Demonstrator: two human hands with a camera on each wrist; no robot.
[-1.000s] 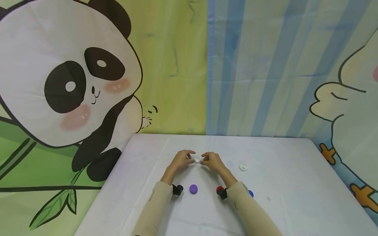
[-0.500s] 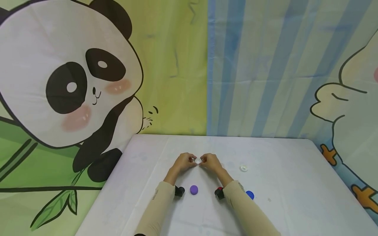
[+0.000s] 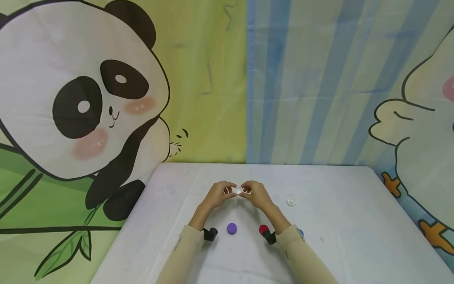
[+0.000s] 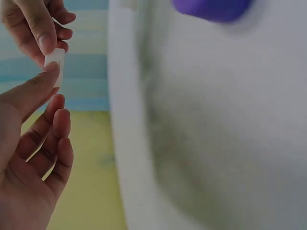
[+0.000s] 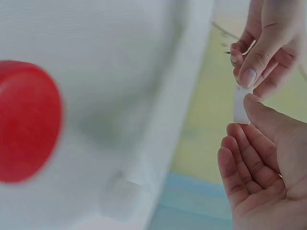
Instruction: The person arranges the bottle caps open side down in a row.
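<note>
Over the far part of the white table, a small white round cap [image 3: 238, 190] is held up between both hands. My left hand [image 3: 217, 194] pinches its left side between thumb and fingers, and my right hand [image 3: 257, 195] pinches its right side the same way. From the left wrist, the cap [image 4: 54, 67] shows edge-on as a short white band with the left thumb pressed on it. The right wrist view has the cap [image 5: 242, 104] under both thumbtips, while the lower fingers of the right hand [image 5: 268, 163] lie loosely curved.
Nearer on the table [image 3: 340, 236] lie a purple cap [image 3: 232, 228] and a red cap [image 3: 263, 228]. A blue cap [image 3: 301, 232] is mostly hidden by the right sleeve. Another white cap [image 3: 291, 202] lies right of the hands. Printed cloth hangs behind the table.
Both hands have closed in on the white cap from either side and now hold it raised slightly. The caps on the table have stayed put.
</note>
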